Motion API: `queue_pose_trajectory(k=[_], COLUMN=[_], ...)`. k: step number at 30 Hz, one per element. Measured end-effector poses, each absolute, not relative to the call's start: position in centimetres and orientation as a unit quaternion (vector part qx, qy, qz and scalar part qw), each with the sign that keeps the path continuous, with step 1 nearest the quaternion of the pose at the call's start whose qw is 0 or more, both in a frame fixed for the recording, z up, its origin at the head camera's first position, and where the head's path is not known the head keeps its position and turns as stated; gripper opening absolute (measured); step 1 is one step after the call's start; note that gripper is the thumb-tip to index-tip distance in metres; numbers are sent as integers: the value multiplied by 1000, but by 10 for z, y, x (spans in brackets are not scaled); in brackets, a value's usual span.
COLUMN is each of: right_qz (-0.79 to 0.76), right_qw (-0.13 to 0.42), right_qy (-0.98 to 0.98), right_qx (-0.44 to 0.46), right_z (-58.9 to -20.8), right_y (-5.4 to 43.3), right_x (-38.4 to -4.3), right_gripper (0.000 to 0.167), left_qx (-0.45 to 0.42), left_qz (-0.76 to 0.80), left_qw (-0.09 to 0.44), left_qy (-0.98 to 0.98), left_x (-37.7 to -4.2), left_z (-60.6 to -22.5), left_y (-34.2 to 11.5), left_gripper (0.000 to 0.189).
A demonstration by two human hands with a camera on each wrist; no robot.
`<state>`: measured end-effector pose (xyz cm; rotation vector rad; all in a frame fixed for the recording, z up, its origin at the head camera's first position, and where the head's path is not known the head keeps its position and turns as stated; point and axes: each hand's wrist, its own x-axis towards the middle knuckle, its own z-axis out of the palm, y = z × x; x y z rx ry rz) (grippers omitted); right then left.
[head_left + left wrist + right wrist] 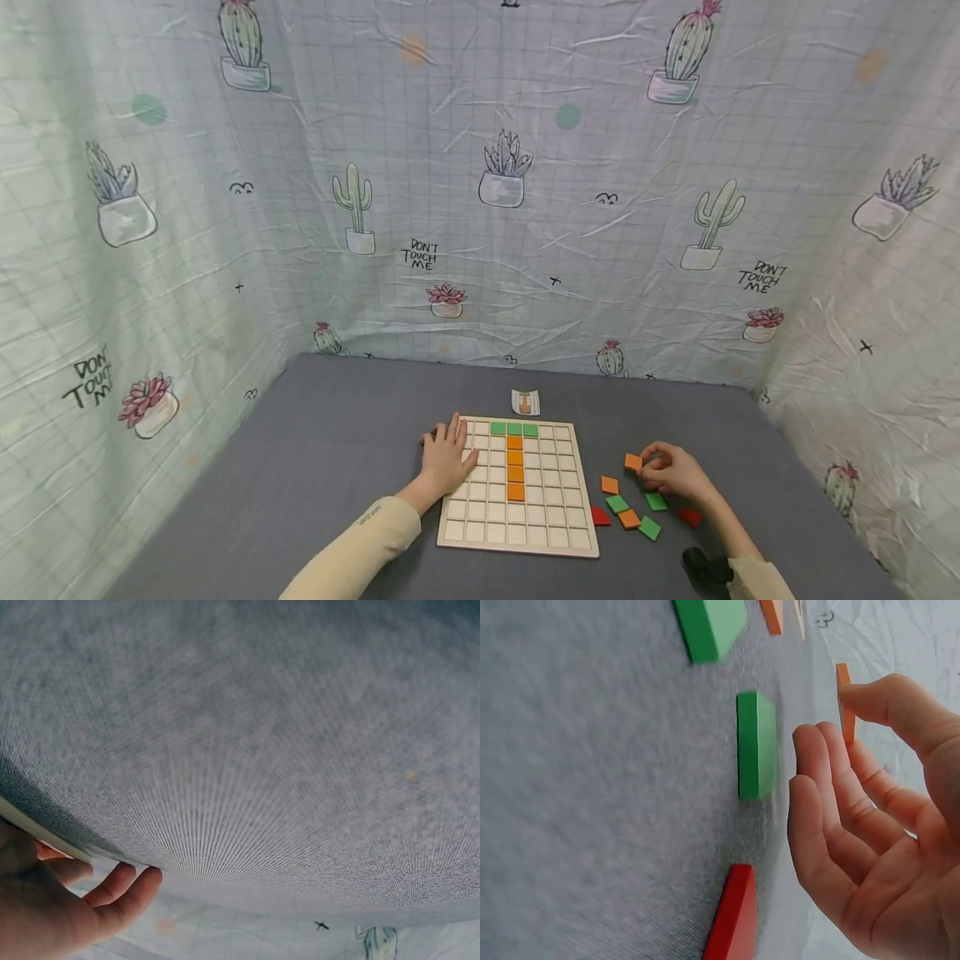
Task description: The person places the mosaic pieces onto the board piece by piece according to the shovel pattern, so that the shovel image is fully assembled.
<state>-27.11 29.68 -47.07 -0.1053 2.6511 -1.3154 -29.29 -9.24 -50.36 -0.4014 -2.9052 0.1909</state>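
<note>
In the head view, the left hand (444, 462) rests on the left edge of a wooden grid board (480, 531), its fingers spread and fairly straight. The right hand (672, 472) is off to the right of the board, pinching an orange square tile (633, 462) between thumb and a finger. The right wrist view shows that orange tile (845, 705) edge-on, raised off the table, with the other fingers loosely bent. On the board, green tiles (514, 429) form a short row at the top, and a column of orange tiles (515, 458) runs down below the middle one.
Loose tiles lie right of the board: orange (609, 484), green (617, 504) and red (600, 516) ones, with another red tile (691, 517) by the right wrist. A small pattern card (525, 402) lies behind the board. A printed curtain (450, 167) surrounds the grey table (300, 467).
</note>
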Motion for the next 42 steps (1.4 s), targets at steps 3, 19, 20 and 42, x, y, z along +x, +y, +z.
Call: queue_pose_trajectory(k=[3, 19, 20, 42], right_qz=[-441, -466, -467, -499], right_qw=[83, 65, 66, 119], right_qy=[893, 881, 880, 850], right_qx=[-33, -53, -52, -122], right_z=[-469, -463, -463, -468], right_y=[294, 276, 274, 245], right_x=[-267, -250, -249, -245], right_gripper=[34, 35, 35, 36], left_qx=[-136, -133, -133, -134], left_qz=[63, 68, 68, 54], left_qw=[100, 104, 104, 104], left_qy=[-984, -983, -983, -984], left_x=[-293, -294, -294, -293], left_z=[-503, -503, -503, -503], left_y=[-92, -92, -92, -92], left_gripper=[60, 60, 60, 60])
